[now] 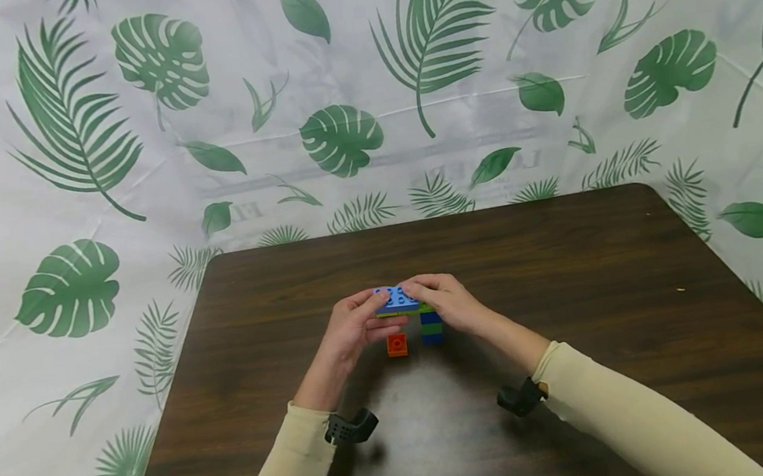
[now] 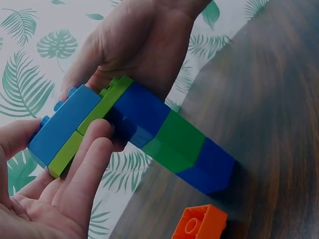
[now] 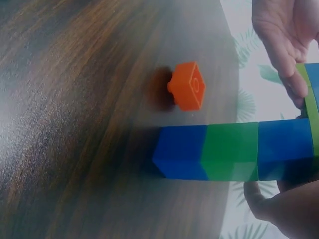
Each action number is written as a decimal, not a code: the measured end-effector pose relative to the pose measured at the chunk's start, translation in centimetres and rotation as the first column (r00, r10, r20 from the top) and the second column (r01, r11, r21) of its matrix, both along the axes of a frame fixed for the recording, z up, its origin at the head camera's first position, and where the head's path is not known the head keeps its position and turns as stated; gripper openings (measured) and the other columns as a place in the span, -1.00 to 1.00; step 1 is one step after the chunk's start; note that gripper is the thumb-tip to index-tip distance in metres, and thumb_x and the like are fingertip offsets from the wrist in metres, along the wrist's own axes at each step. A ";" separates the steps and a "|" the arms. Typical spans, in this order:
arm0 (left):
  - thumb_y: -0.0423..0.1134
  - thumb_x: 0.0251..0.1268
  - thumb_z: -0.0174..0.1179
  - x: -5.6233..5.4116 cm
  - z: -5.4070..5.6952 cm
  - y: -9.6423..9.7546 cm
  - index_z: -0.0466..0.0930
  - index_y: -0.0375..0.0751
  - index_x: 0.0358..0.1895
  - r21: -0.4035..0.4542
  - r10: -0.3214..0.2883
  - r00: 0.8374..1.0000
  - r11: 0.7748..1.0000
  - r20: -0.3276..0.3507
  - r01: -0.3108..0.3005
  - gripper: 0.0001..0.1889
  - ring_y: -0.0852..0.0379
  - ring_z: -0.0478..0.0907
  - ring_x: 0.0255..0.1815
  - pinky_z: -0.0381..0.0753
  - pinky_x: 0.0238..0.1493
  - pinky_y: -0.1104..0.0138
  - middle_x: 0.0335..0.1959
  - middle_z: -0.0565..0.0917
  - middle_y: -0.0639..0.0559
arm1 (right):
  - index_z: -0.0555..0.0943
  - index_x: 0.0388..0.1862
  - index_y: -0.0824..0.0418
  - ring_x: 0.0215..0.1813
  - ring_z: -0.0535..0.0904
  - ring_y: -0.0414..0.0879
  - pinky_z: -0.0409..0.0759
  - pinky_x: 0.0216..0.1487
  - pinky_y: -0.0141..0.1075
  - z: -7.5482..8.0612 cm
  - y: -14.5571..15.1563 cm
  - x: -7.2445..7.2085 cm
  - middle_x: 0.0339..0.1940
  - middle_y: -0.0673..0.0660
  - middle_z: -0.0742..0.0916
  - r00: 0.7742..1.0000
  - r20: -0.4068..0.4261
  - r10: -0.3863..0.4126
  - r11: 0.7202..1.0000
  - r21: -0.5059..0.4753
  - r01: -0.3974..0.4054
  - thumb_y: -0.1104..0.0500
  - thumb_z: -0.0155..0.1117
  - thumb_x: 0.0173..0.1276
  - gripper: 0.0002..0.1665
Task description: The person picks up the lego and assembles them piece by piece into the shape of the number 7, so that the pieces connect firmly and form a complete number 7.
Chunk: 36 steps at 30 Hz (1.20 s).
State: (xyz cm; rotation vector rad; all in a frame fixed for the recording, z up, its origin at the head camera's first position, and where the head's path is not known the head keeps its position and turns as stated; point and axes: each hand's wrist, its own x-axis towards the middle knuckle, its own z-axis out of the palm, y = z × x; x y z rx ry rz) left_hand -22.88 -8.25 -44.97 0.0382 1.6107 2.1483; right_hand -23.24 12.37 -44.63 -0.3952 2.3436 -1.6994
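Observation:
A long blue brick [image 1: 398,299] lies across the top of a small tower, studs up. Lime green bricks [image 2: 105,103] are right beneath it, one over the column and one jutting out sideways. The column below is a blue brick, a green brick [image 2: 174,141] and another blue brick [image 3: 180,152], upright on the table. My left hand [image 1: 348,329] pinches the overhanging end, thumb on the blue brick's top and fingers under the lime brick. At the other end my right hand [image 1: 454,305] grips the blue brick, thumb on top, its other fingers partly hidden behind the tower.
An orange brick [image 1: 397,345] rests upside down on the dark wood table [image 1: 275,299], hollow side up, beside the tower's foot and below my left fingers. A white leaf-print sheet [image 1: 247,72] hangs behind the table and along its sides.

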 end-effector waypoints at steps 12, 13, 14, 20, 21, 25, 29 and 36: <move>-0.14 0.45 0.17 0.1 -0.2 0.0 0.51 -0.37 0.17 -0.023 -0.004 1.000 1.000 -0.021 0.003 -0.60 -0.07 0.73 -0.19 0.67 -0.18 0.23 0.13 0.54 -0.48 | 0.62 0.12 0.24 -0.02 0.51 0.10 0.44 0.03 -0.13 -0.4 -0.2 0.6 -0.04 0.17 0.70 0.998 -0.048 -0.044 0.998 0.036 0.046 -0.05 -0.04 0.59 -0.53; -0.13 0.45 0.16 0.2 -0.2 -0.1 0.50 -0.37 0.17 -0.026 -0.007 1.000 1.000 -0.023 0.007 -0.60 -0.07 0.73 -0.18 0.67 -0.17 0.23 0.13 0.54 -0.47 | 0.62 0.13 0.23 -0.01 0.51 0.11 0.44 0.05 -0.10 -0.5 -0.3 0.7 -0.02 0.18 0.69 0.997 -0.059 -0.045 0.998 0.032 0.047 -0.06 -0.05 0.59 -0.52; -0.13 0.45 0.16 0.2 -0.2 -0.1 0.50 -0.36 0.17 -0.031 -0.011 1.000 0.999 -0.026 0.011 -0.59 -0.07 0.73 -0.18 0.67 -0.16 0.23 0.13 0.54 -0.46 | 0.60 0.15 0.24 0.01 0.51 0.11 0.44 0.08 -0.07 -0.6 -0.3 0.8 0.01 0.19 0.68 0.996 -0.081 -0.043 0.998 0.039 0.046 -0.07 -0.07 0.60 -0.51; -0.05 0.42 0.19 0.2 -0.4 -0.2 0.49 -0.33 0.20 -0.035 -0.019 0.999 0.999 -0.029 0.018 -0.53 -0.08 0.72 -0.15 0.66 -0.12 0.18 0.09 0.60 -0.39 | 0.54 0.25 0.13 0.14 0.46 0.00 0.41 0.20 0.03 -0.7 -0.4 1.7 0.14 0.13 0.57 0.942 -0.303 -0.143 0.986 0.041 0.163 -0.10 -0.07 0.59 -0.52; -0.03 0.40 0.20 0.2 -0.4 -0.2 0.49 -0.32 0.20 -0.036 -0.017 0.999 0.999 -0.027 0.016 -0.52 -0.08 0.72 -0.15 0.66 -0.12 0.17 0.06 0.63 -0.35 | 0.56 0.22 0.12 0.13 0.46 -0.02 0.42 0.19 0.02 -0.6 -0.4 1.9 0.12 0.11 0.57 0.914 -0.365 -0.176 0.981 0.016 0.195 -0.07 -0.03 0.58 -0.56; 0.00 0.37 0.23 0.3 -0.4 -0.2 0.50 -0.32 0.18 -0.035 -0.012 1.000 0.999 -0.025 0.011 -0.49 -0.10 0.72 -0.15 0.66 -0.11 0.15 -0.06 0.69 -0.21 | 0.61 0.04 0.17 -0.05 0.49 -0.06 0.50 0.00 -0.14 -0.8 -0.2 3.0 -0.05 0.07 0.57 0.735 -0.639 -0.227 0.972 -0.097 0.216 0.10 0.12 0.51 -0.74; -0.01 0.40 0.21 0.3 -0.3 -0.2 0.48 -0.34 0.19 -0.033 -0.023 0.999 0.999 -0.034 0.022 -0.50 -0.11 0.72 -0.15 0.66 -0.10 0.15 -0.07 0.70 -0.20 | 0.64 -0.19 0.17 -0.33 0.49 -0.21 0.52 -0.32 -0.41 -2.2 0.2 4.3 -0.25 -0.02 0.59 0.565 -0.821 -0.079 0.996 -0.041 0.080 0.21 0.23 0.40 -0.91; -0.03 0.41 0.20 0.4 -0.2 -0.2 0.45 -0.32 0.21 -0.058 -0.036 0.998 0.998 -0.056 0.033 -0.51 -0.09 0.72 -0.14 0.66 -0.09 0.12 -0.02 0.67 -0.22 | 0.68 -0.05 0.11 -0.59 0.37 -0.40 0.36 -0.59 -0.58 -4.7 0.1 5.7 -0.09 -0.07 0.68 0.573 -0.745 0.341 0.882 0.464 0.078 0.15 0.37 0.27 -0.74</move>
